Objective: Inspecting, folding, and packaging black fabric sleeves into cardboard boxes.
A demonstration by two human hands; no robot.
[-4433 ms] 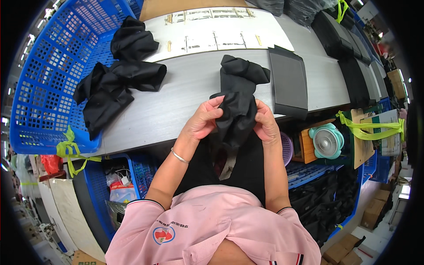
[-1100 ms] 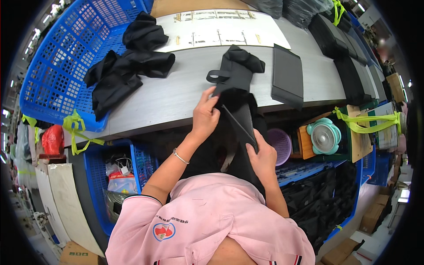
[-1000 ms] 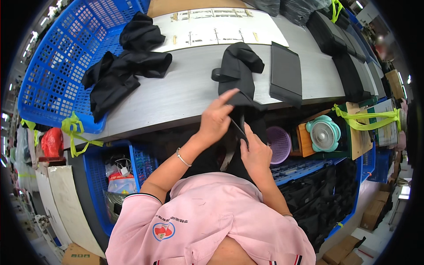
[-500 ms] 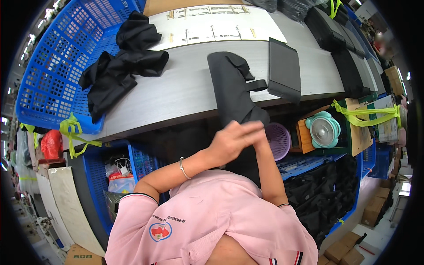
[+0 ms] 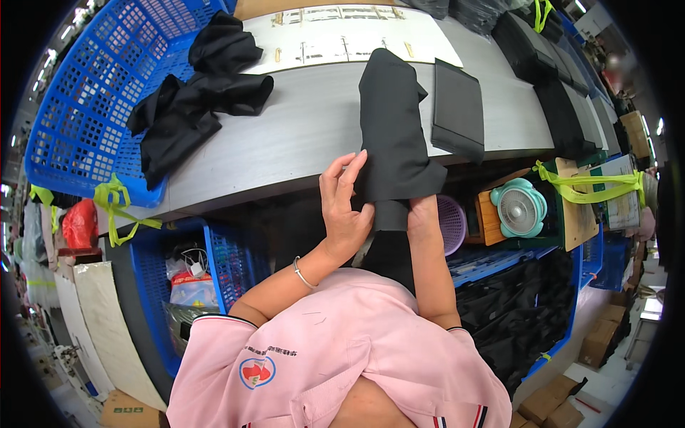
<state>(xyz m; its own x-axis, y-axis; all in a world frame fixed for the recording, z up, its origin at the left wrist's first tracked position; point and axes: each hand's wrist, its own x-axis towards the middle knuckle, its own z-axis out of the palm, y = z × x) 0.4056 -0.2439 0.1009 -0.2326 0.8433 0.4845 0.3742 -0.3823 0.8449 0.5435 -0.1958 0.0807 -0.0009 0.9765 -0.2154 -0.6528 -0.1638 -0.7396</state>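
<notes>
A black garment (image 5: 391, 128) lies stretched across the grey table (image 5: 285, 143) and hangs over its near edge. My left hand (image 5: 344, 207) presses flat against the garment's lower left side, fingers spread upward. My right hand (image 5: 422, 211) grips the hanging lower end from beneath, mostly hidden by the cloth. A folded black piece (image 5: 457, 110) lies just right of the garment.
A blue plastic basket (image 5: 93, 107) stands at the left with a heap of black clothes (image 5: 189, 107) spilling onto the table. White paper sheets (image 5: 342, 32) lie at the far edge. Below the table sit a blue crate (image 5: 207, 264), a teal fan (image 5: 519, 209) and a purple basket (image 5: 451, 225).
The garment, earlier bunched in both hands near my chest, now lies spread lengthwise on the table. My hands have moved to its lower end at the table edge.
</notes>
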